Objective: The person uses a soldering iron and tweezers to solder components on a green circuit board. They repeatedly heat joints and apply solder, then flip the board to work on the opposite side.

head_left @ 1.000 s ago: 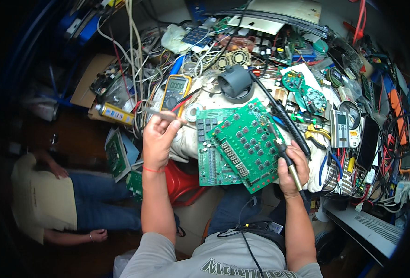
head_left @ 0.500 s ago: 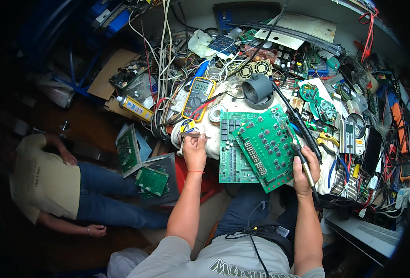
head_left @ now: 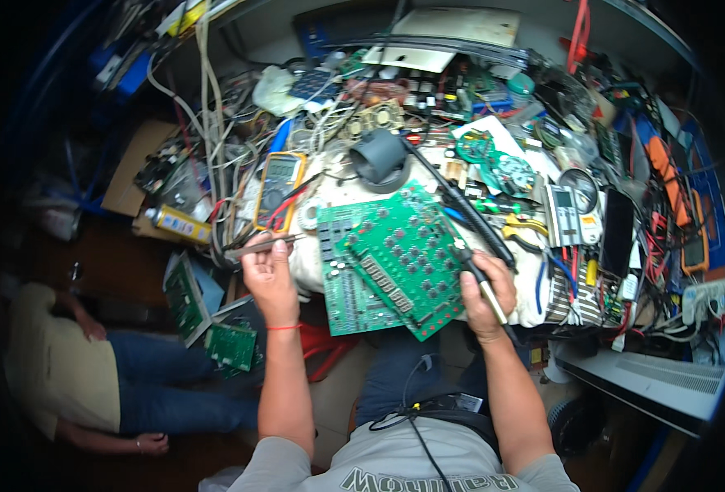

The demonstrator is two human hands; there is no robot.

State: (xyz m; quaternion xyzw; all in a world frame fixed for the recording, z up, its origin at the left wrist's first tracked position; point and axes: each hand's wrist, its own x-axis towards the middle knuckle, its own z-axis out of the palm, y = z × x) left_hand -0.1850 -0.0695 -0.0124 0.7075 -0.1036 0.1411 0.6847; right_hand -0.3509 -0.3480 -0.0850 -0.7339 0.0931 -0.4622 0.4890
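Observation:
Two green circuit boards lie overlapped on the white cloth in front of me. The upper board, with a row of digit displays and many small buttons, sits turned at an angle over the lower board. Dark pointed tweezers are pinched in my left hand, left of the boards. My right hand holds a soldering iron with a pale and black handle, close by the upper board's right edge. Whether its fingers also touch that board, I cannot tell.
A yellow multimeter with red and black leads lies behind my left hand. A grey round nozzle stands behind the boards. Yellow-handled pliers lie to the right. Tangled wires and parts crowd the bench. Another person is at left.
The view has swung, so the bench and boards appear further left. Both hands keep their tools and stay near the same places beside the boards.

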